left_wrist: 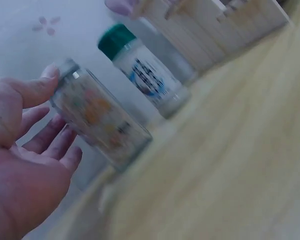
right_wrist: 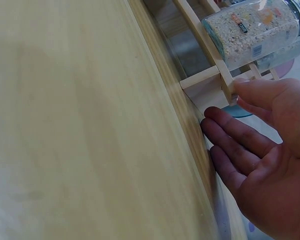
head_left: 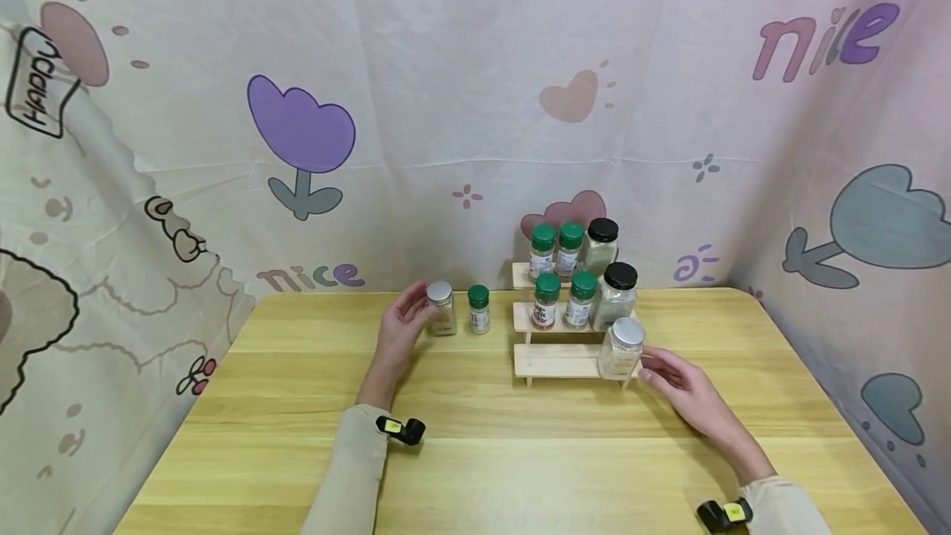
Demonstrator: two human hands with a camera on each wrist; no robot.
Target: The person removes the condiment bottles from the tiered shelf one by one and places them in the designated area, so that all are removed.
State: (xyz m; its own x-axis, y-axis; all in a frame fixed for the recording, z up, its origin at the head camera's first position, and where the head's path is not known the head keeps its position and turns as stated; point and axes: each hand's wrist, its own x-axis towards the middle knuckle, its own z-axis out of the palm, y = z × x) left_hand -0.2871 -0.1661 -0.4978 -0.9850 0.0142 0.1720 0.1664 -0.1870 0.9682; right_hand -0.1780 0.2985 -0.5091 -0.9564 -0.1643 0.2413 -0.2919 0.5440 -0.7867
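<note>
the left hand (head_left: 399, 329) is at the silver-lidded jar (head_left: 443, 319) on the bench (head_left: 461, 469); with the contact blurred, i cannot tell whether it grips. a green-capped shaker (head_left: 479, 318) stands at the jar's three o'clock. the right hand (head_left: 687, 393), fingers loosely extended, has its thumb by the wooden rack (head_left: 557, 362)'s four o'clock corner, one finger partly hidden.

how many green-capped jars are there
5: on the wooden rack, two green-capped jars on the top tier, two on the middle tier; one on the table beside a silver-lidded jar.
</note>
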